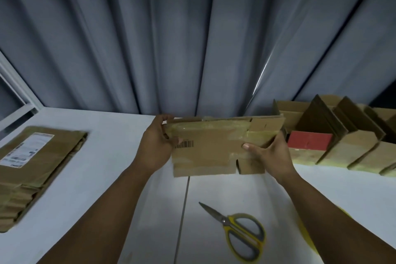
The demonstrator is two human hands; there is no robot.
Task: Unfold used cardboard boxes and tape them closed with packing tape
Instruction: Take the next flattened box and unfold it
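Note:
A flattened brown cardboard box (214,148) with old tape strips and a barcode is held up above the white table (96,178). My left hand (157,141) grips its left edge, thumb in front. My right hand (271,156) grips its right edge, thumb on the front face. A yellow roll of packing tape (308,240) lies at the right, mostly hidden under my right forearm.
A stack of flattened boxes (32,169) with a white label lies at the left. Several opened boxes (342,139), one red-sided, stand in a row at the back right. Yellow-handled scissors (237,231) lie near the front. Grey curtains hang behind.

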